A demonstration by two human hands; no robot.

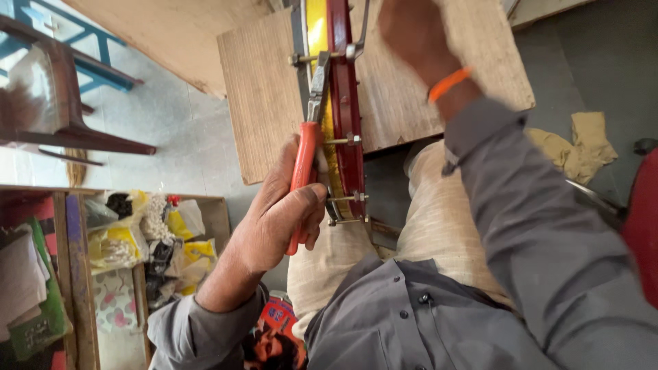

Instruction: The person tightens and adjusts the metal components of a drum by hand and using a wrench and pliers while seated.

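left hand [277,219]: orange-handled pliers [305,164] being gripped, fingers wrapped | red-and-yellow drum rim [340,103] just beyond fingers | right hand [411,34]: blurred, fingers' state cannot be told

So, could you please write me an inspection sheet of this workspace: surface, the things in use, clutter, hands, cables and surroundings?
Surface: wooden board on the grey floor, under the work.
Job's things: red and yellow drum rim with metal hook bolts, standing between the knees; orange-handled pliers, jaws at an upper bolt.
Clutter: yellowish cloth on the floor; plastic bags of small parts in a wooden tray.
Grippers: left hand closed around the pliers handles; right hand blurred, on the rim's top, orange band on the wrist.
Cables: nothing seen.
Surroundings: dark wooden stool, blue frame behind it.
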